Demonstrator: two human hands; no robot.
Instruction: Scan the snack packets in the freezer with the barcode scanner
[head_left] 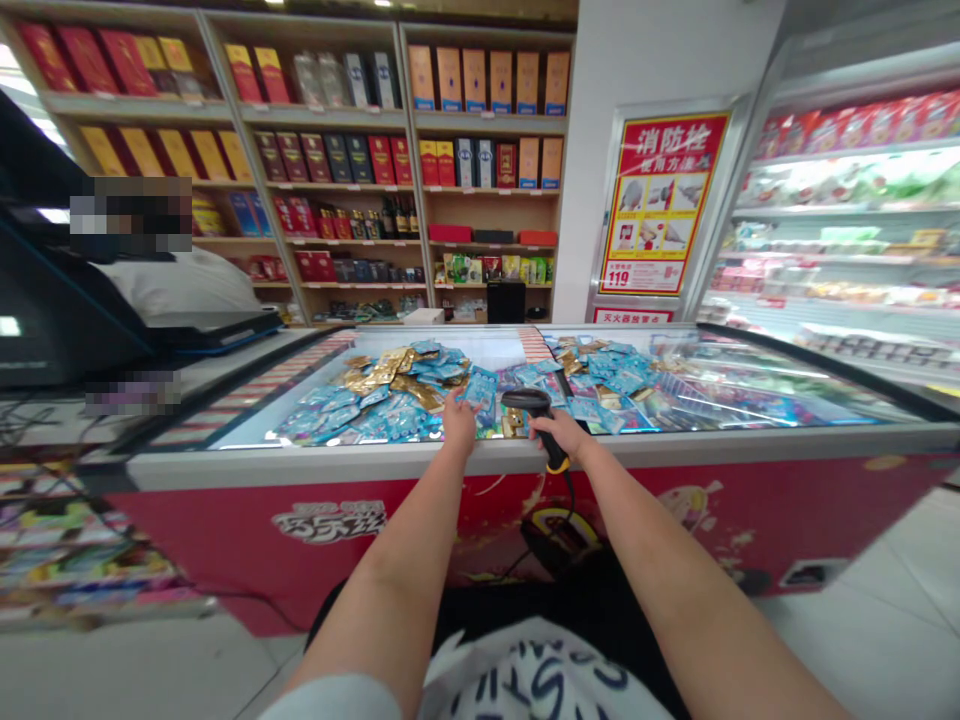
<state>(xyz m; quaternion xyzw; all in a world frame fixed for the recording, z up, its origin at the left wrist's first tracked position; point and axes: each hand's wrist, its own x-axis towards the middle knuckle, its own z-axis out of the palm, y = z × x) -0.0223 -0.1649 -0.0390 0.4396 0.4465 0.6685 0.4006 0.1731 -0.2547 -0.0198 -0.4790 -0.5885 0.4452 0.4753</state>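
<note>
My right hand (564,434) is wrapped round the handle of a black and yellow barcode scanner (527,401), its head pointing left. Below the handle a dark cable hangs down the freezer's front. My left hand (460,424) pinches the lower edge of a blue packet (481,386), which is tilted up in front of the scanner's head. Left of that hand lies a heap of blue and gold packets (390,385) on the freezer's glass top. Beyond the scanner is a second packet heap (611,370). A small gold packet (514,422) lies between my hands.
The red chest freezer (420,540) has a pale raised rim. On the left stand a dark checkout screen (60,290) and a person in a white top (180,285). Shelves of boxed bottles (337,155) line the back; a lit display fridge (855,240) stands at right.
</note>
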